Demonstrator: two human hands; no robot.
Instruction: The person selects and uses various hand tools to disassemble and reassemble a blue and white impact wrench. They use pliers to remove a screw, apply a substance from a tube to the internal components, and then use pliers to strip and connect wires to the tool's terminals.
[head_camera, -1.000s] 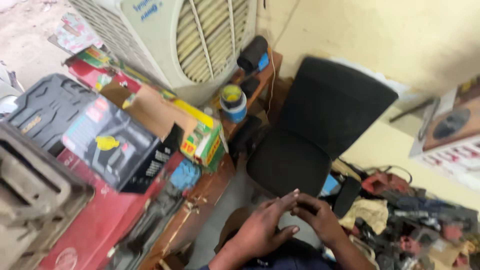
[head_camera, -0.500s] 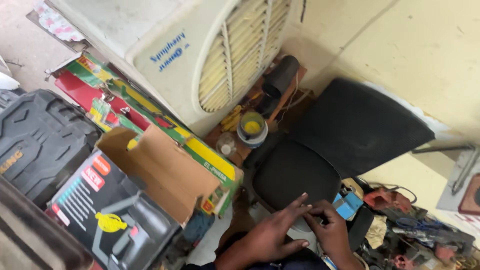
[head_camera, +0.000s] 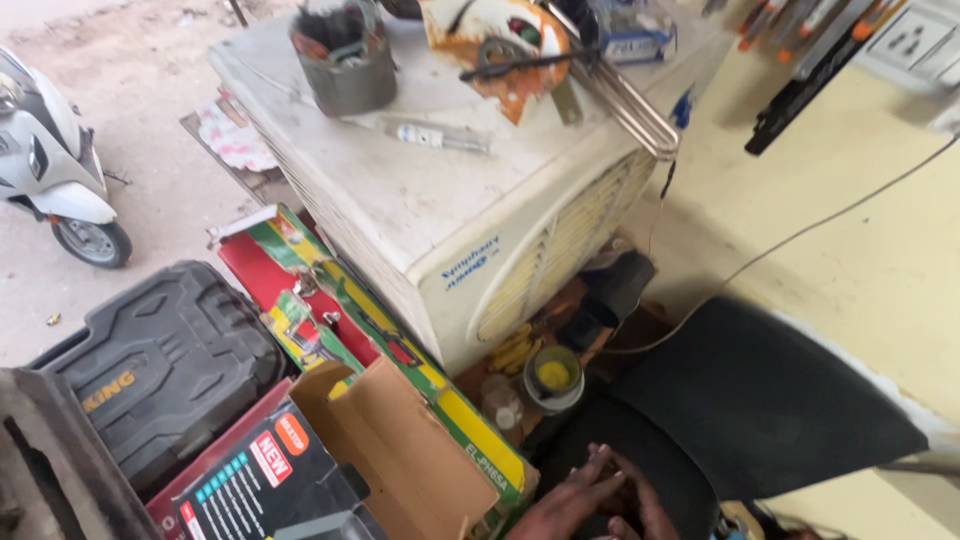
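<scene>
The view is tilting upward compared with a second ago: the top of the white air cooler (head_camera: 400, 170) is now showing, where before only its louvred front was in frame, and both hands are sliding to the bottom edge of the picture. The hands themselves are staying where they were, on the seat of the black office chair (head_camera: 760, 400). So the work at the chair seat is going on largely out of sight; only the head is turning away from it.

Left hand (head_camera: 560, 505) is lying on the seat with fingers stretched forward. Right hand (head_camera: 645, 510) is touching it from the right, fingers curled in. Whether either is gripping anything I cannot tell; the frame is cutting them off, and the blue thing seen by the right hand earlier is no longer showing.

Surroundings, large to small:
- A white scooter (head_camera: 50, 150) is standing on the concrete at far left, well apart.
- A black moulded tool case (head_camera: 160, 365) is lying left of the hands, with printed cartons beside it.
- An open brown cardboard box (head_camera: 400, 450) is crowding the chair's left side, just beside the left hand.
- A long green-and-yellow carton (head_camera: 400, 350) is leaning against the cooler.
- A grey pot (head_camera: 345, 60) and rusty clutter are sitting on the cooler top.
- A small round tin with a yellow centre (head_camera: 553, 378) is standing just beyond the seat.
</scene>
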